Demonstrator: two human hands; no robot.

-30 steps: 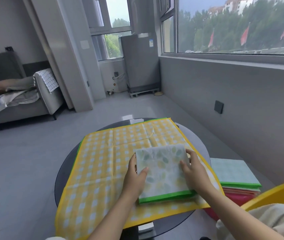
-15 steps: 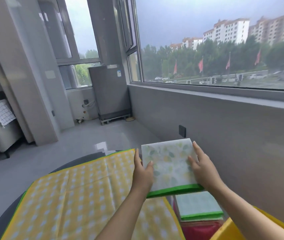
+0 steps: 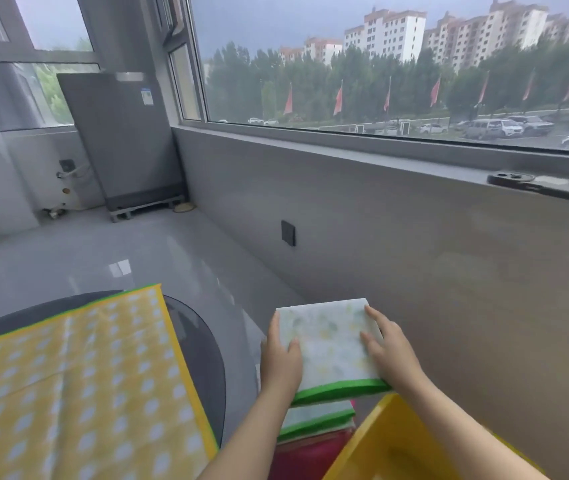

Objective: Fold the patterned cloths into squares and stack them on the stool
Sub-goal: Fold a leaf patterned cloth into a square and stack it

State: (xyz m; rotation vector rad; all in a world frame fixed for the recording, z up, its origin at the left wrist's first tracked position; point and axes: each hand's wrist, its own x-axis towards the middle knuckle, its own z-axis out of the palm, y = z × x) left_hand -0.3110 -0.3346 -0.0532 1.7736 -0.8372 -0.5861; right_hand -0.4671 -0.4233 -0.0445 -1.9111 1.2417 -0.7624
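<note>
A folded square cloth with a pale leaf print and a green edge is held level between both hands, to the right of the table. My left hand grips its left side and my right hand grips its right side. Just below it lies a stack of folded cloths on a red stool; the held cloth hovers over that stack, and I cannot tell if they touch. A yellow checked cloth lies spread open on the round dark table at the left.
A yellow bin stands at the lower right, close to the stool. A grey wall with a dark socket runs along the right under a wide window. A grey appliance stands in the far corner.
Both hands carried the folded leaf-print cloth off the yellow cloth on the table, rightward and down, over the stack on the stool. The view swung right with them.
</note>
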